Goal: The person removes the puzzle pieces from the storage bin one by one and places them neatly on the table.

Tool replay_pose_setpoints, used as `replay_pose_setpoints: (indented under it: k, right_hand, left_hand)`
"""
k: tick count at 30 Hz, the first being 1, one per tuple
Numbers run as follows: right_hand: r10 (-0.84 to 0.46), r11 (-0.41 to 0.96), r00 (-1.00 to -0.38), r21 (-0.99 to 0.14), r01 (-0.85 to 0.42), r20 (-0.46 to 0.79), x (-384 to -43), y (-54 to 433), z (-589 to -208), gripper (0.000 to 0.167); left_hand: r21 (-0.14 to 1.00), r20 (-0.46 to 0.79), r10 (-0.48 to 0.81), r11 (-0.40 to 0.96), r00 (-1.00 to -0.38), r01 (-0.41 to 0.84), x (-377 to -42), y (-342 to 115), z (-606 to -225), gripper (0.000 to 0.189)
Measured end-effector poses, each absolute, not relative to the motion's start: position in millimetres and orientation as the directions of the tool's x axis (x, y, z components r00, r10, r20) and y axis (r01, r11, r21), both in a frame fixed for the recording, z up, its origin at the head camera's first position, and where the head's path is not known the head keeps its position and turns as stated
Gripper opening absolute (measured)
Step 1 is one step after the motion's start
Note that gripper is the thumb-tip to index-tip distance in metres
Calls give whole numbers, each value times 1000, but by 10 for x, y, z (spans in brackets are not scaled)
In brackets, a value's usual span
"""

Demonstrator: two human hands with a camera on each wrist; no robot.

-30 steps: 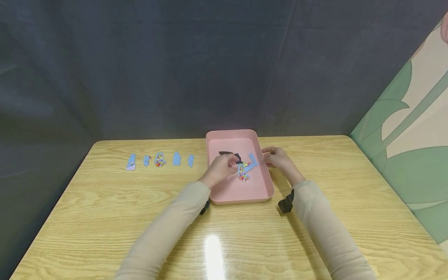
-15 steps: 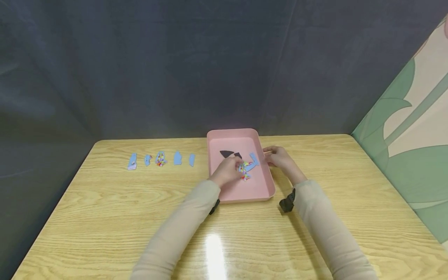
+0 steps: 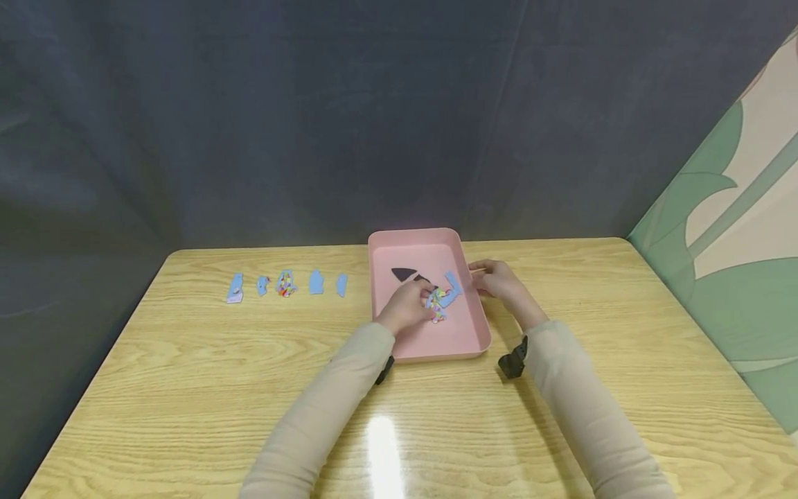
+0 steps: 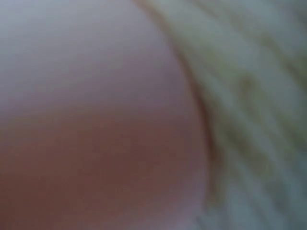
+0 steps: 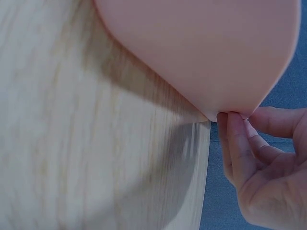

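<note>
A shallow pink tray (image 3: 449,341) holds flat pieces like puzzle parts. My left hand (image 3: 404,305) reaches into it, thumb and fingers bent around the left edge of a multicoloured puzzle piece (image 3: 438,315). Beside that lies a bent light blue piece (image 3: 454,284); a dark pointed piece (image 3: 403,274) is farther back, and another dark piece (image 3: 422,278) is partly hidden by my fingers. On the tray's right side my right hand (image 3: 495,281) pinches the rim. The right wrist view shows its fingertips (image 5: 235,117) against the pink wall (image 5: 206,57). The left wrist view is blurred.
To the left of the tray a row of flat pieces lies on the wooden table (image 3: 187,388), among them a plain blue one (image 3: 316,282) and a colourful one (image 3: 285,284). A dark curtain (image 3: 312,138) hangs behind; a patterned panel (image 3: 742,263) stands right.
My left hand has moved right within the tray, onto the multicoloured piece. The dark piece near its fingers appears shifted slightly. My right hand stays at the tray's rim.
</note>
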State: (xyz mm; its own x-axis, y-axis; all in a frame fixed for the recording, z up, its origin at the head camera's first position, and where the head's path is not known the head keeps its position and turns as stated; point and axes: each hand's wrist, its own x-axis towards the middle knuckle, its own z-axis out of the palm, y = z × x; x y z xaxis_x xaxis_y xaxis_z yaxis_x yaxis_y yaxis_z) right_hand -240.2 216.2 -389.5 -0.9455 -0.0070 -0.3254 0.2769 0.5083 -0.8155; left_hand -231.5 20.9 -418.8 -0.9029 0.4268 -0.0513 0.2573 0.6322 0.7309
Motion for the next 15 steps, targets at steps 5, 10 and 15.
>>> replay_pose_setpoints:
  k: [5, 10, 15]
  right_hand:
    - [-11, 511, -948, -817, 268, -318, -2393, 2157, -3866, 47]
    - [-23, 515, -949, -818, 258, -313, -2388, 2161, -3874, 47]
    - [-29, 511, -952, -823, 249, -306, -2396, 2165, -3897, 47]
  left_hand:
    - [727, -51, 457, 627, -888, 281, -2307, 187, -4176, 45]
    - [728, -87, 471, 631, -878, 267, -2300, 177, -4172, 48]
    - [711, -111, 479, 651, -871, 268, -2297, 191, -4151, 51]
